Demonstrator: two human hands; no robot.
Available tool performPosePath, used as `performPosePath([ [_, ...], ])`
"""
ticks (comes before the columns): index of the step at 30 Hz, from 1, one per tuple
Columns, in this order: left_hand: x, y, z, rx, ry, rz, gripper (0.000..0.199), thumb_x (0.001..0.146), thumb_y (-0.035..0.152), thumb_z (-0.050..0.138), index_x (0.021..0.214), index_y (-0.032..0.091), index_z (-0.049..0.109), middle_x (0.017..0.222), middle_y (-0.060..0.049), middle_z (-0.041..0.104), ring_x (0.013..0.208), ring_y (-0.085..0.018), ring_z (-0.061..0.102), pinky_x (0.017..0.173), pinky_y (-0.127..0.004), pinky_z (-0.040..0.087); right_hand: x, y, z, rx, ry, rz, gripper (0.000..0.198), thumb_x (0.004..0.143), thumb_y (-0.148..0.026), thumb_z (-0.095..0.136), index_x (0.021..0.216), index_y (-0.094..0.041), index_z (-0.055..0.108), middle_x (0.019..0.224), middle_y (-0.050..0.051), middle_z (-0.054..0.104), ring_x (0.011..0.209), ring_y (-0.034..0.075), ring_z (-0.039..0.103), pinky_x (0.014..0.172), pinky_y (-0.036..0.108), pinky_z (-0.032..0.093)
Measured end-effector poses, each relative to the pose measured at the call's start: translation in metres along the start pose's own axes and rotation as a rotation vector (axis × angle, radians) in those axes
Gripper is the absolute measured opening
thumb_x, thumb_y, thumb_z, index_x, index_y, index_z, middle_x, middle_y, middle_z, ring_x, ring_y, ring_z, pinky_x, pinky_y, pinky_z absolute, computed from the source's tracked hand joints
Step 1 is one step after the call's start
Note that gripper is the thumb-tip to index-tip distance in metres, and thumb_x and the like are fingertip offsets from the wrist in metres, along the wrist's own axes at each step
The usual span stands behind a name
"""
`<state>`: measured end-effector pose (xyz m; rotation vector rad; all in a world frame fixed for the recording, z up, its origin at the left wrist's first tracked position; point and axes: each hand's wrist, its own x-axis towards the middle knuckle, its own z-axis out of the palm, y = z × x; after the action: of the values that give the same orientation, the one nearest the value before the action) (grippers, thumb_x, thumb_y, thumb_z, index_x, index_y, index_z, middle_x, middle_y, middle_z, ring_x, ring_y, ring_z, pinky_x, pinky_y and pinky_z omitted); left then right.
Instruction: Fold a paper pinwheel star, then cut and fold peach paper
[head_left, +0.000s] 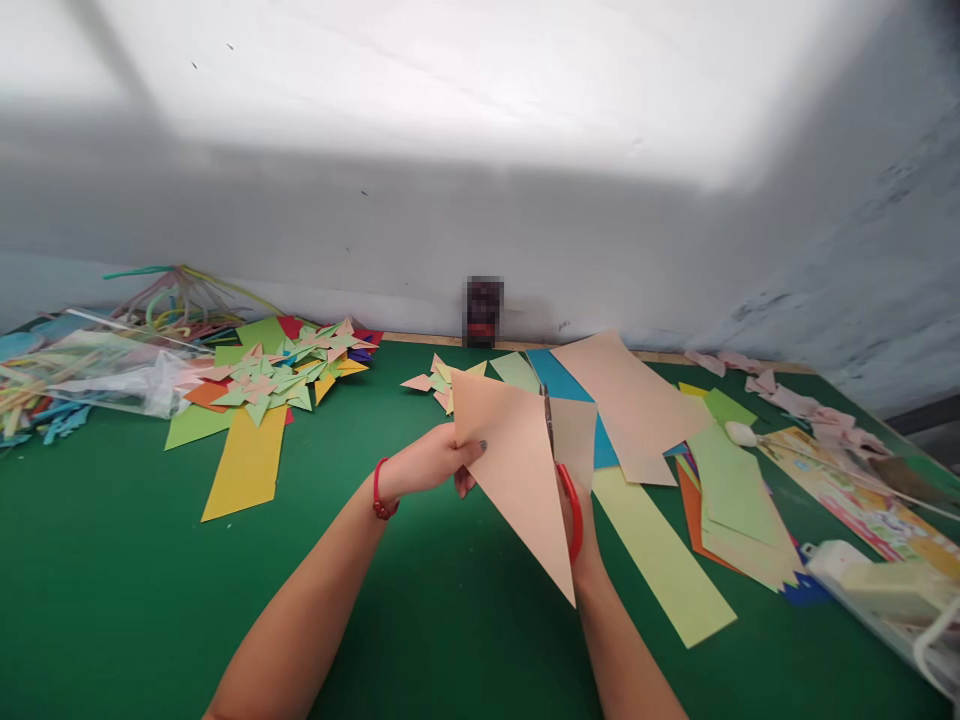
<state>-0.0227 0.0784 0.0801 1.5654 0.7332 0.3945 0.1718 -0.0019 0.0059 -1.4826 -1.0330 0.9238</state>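
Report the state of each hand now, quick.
Left hand: closed, pinching the peach triangular paper sheet at its upper corner.
Right hand: mostly hidden behind the paper, grip on the red-handled scissors.

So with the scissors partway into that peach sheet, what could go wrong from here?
The left hand pinches the peach paper only at one edge, so the sheet may flex and the cut wander. The right hand is mostly hidden behind it, and the left fingertips sit near the scissors.
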Motion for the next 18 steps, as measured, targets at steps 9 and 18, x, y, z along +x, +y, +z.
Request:
performPosePath([
  [9, -0.001, 0.002, 0.001, 0.015, 0.009, -0.011, 0.030, 0.085, 0.039, 0.045, 0.069, 0.014, 0.049, 0.059, 0.001, 0.052, 0.046, -0.009, 0.052, 0.047, -0.023, 0.044, -0.002, -0.009, 0.002, -0.041, 0.064, -0.036, 0.036, 0.082, -0.051, 0.046, 0.064, -0.021, 0.052, 0.060, 0.002, 0.058, 0.055, 0.017, 0.051, 0.048, 0.029, 0.038],
  [18, 0.000, -0.001, 0.000, -0.018, 0.061, -0.011, 0.029, 0.084, 0.040, 0.047, 0.072, 0.014, 0.050, 0.060, 0.000, 0.053, 0.045, -0.010, 0.053, 0.047, -0.023, 0.045, 0.014, -0.005, -0.005, 0.210, 0.172, 0.159, 0.039, 0.076, -0.060, 0.049, 0.081, -0.021, 0.052, 0.046, -0.007, 0.044, 0.028, 0.009, 0.034, 0.030, 0.024, 0.025],
])
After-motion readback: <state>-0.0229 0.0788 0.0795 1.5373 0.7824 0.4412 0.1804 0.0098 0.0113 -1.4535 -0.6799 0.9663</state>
